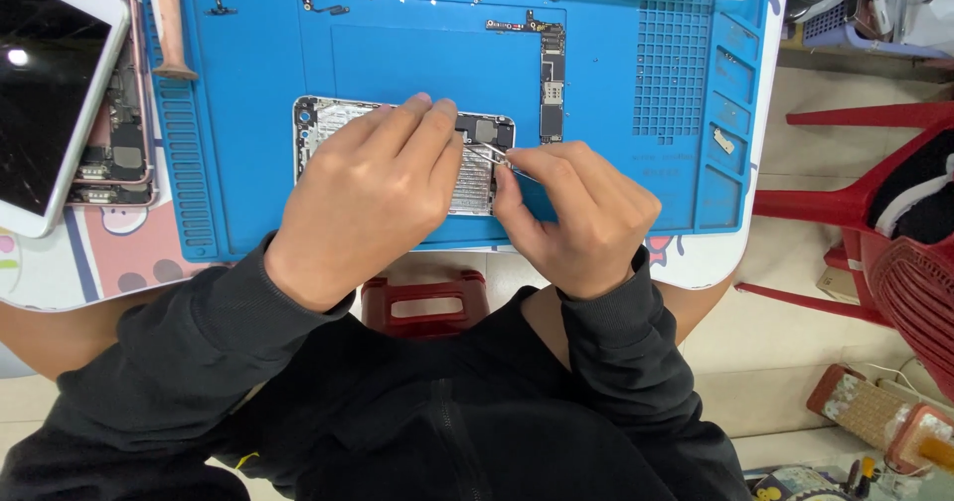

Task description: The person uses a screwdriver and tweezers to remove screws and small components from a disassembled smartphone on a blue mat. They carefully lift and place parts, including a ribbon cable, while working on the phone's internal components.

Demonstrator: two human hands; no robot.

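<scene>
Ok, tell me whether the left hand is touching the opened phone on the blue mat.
Touching: the head view shows the left hand resting flat on the opened phone.

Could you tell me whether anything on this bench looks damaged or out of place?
Nothing looks spilled. The opened silver phone shell lies gutted on the blue silicone mat, held by the left hand; the right hand works thin metal tweezers inside. Its L-shaped circuit board lies apart, with small loose parts.
</scene>
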